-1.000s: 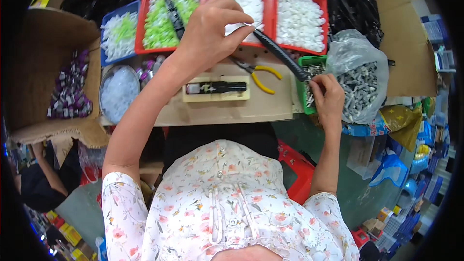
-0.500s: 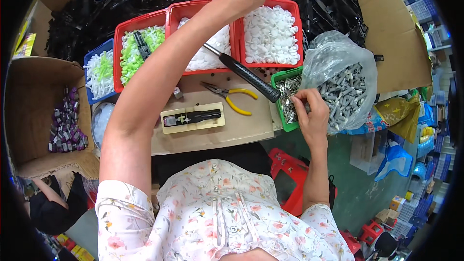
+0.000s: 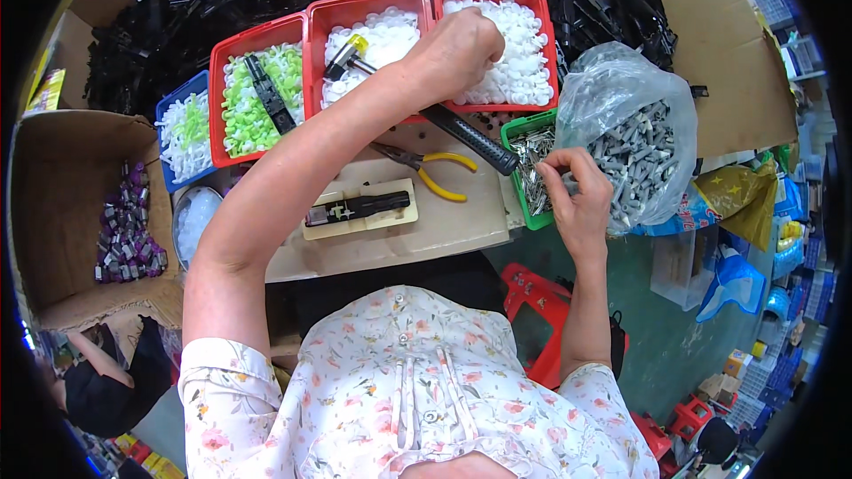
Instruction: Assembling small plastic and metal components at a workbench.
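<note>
My left hand (image 3: 463, 46) is curled over the right red bin (image 3: 552, 53) of small white plastic parts (image 3: 524, 44); its fingertips and anything in them are hidden. By the green bin (image 3: 538, 221) of thin metal pieces (image 3: 531, 151), my right hand (image 3: 581, 200) pinches thumb and forefinger together. What lies in that pinch is too small to make out. Under my left forearm a hammer (image 3: 470, 137) with a black grip leans on the middle red bin (image 3: 318, 62). Nearer me, a cream tray (image 3: 373, 224) holds a black part (image 3: 377, 204) beside yellow-handled pliers (image 3: 444, 186).
Black plastic parts (image 3: 603, 9) are heaped at the back. Another black part (image 3: 269, 93) rests on green and white pieces in the left red bin (image 3: 216, 106). A clear bag (image 3: 612, 80) of grey pieces stands right, a carton (image 3: 53, 213) of purple-and-metal parts left.
My left hand has come back from the black heap toward me, over the right red bin. The hammer head now shows. My right hand stays pinched near the green bin.
</note>
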The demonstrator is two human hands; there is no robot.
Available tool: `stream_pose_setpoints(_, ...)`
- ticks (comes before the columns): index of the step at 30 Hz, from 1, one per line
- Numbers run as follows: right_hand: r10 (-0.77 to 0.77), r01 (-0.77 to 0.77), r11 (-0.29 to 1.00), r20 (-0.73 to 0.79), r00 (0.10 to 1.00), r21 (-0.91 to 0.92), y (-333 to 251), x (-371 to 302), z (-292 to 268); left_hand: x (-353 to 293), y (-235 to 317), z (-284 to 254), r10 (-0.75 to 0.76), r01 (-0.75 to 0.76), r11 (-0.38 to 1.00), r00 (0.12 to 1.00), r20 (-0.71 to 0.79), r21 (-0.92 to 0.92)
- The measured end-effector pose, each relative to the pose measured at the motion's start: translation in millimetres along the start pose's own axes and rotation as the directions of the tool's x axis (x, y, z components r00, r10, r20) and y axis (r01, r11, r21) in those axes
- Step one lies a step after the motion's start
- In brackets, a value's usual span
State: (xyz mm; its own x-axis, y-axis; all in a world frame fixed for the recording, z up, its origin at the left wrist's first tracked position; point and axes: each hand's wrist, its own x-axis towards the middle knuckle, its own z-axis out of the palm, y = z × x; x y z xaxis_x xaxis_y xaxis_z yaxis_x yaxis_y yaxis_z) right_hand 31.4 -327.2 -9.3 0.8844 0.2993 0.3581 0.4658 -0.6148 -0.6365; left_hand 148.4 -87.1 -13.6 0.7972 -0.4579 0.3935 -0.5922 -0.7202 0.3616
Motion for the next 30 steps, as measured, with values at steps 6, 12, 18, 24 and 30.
stream_pose_setpoints(6,0.069,-0.057,0.991,-0.096,0.993,0.123,-8.9,3.4,4.0,-22.2,19.4,-35.9,-0.331,0.256,0.839,0.940,-0.078,-0.480)
stream_pose_setpoints(12,0.083,-0.007,0.852,-0.122,0.989,0.524,-56.2,13.4,23.6,-84.0,60.9,-64.9,-0.549,0.407,0.188,0.798,0.248,-0.894)
stream_pose_setpoints(18,-0.131,0.166,0.834,-0.102,0.986,0.527,-87.4,12.4,54.7,-147.4,86.6,-59.3,-0.647,0.240,-0.117,0.717,0.258,-0.964)
stream_pose_setpoints(24,-0.190,0.188,0.830,-0.050,0.980,0.525,-98.0,6.4,71.8,-175.1,102.4,-59.9,-0.718,0.120,-0.003,0.690,0.086,-0.993)
stream_pose_setpoints(30,-0.173,0.163,0.809,-0.036,0.984,0.564,-99.0,3.4,75.7,-180.4,108.4,-63.2,-0.721,0.122,-0.015,0.686,0.095,-0.992)
